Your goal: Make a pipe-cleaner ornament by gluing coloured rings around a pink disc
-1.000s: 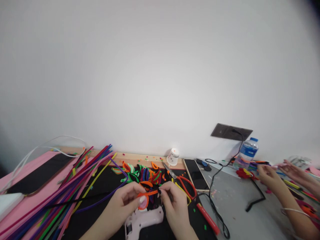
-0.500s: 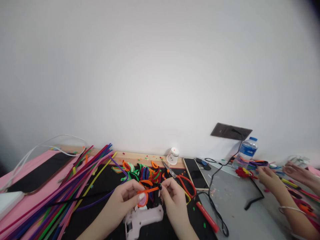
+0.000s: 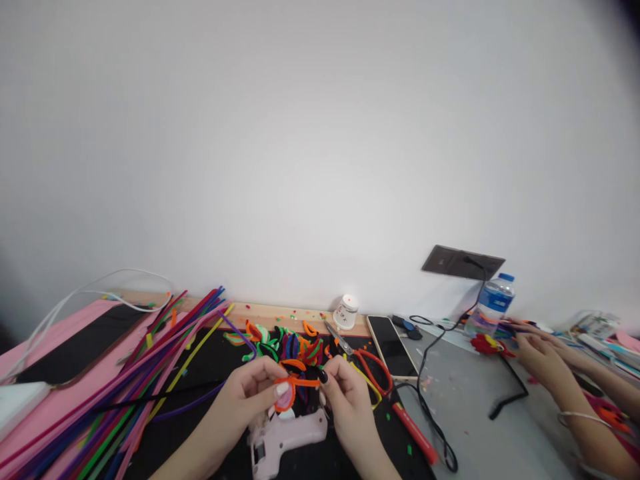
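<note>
My left hand (image 3: pixel 253 393) pinches the looped end of an orange pipe cleaner (image 3: pixel 295 385), thumb pressed on the loop. My right hand (image 3: pixel 345 397) pinches the other end of the same strand, so it is stretched between both hands. Just below them lies a pale pink glue gun (image 3: pixel 283 441) on the black mat (image 3: pixel 210 363). Behind the hands sits a heap of bent pipe-cleaner pieces (image 3: pixel 287 347) in orange, green, blue and red.
Long pipe cleaners (image 3: pixel 150 373) fan out at the left over a pink sheet. Orange-handled scissors (image 3: pixel 363 363), a phone (image 3: pixel 391 347), a small white jar (image 3: pixel 346 312), a black cable (image 3: pixel 430 387) and a water bottle (image 3: pixel 493 303) lie to the right. Another person's hands (image 3: pixel 543 353) work at far right.
My hands with the orange strand have risen slightly and drawn it more level. The other person's hands have come closer together near the bottle.
</note>
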